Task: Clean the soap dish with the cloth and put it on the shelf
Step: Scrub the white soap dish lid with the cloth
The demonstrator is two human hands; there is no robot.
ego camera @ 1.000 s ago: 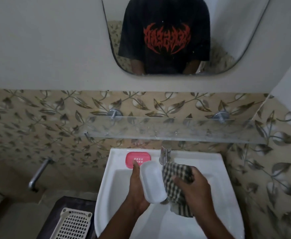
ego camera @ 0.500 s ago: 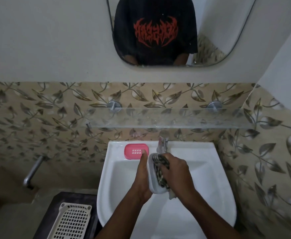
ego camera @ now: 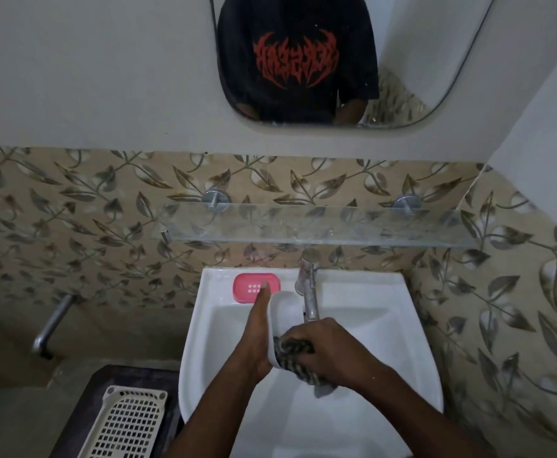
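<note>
The left hand (ego camera: 257, 342) holds the white soap dish (ego camera: 278, 312) on edge above the sink (ego camera: 386, 292), just beside the tap (ego camera: 308, 292). The right hand (ego camera: 330, 348) grips the checked cloth (ego camera: 292, 350), bunched against the dish's lower end. A pink perforated tray (ego camera: 255, 287) lies on the sink's rear ledge. The glass shelf (ego camera: 336, 226) is above. The mirror (ego camera: 419, 61) reflects a black T-shirt (ego camera: 297, 97); its red lettering is unreadable.
</note>
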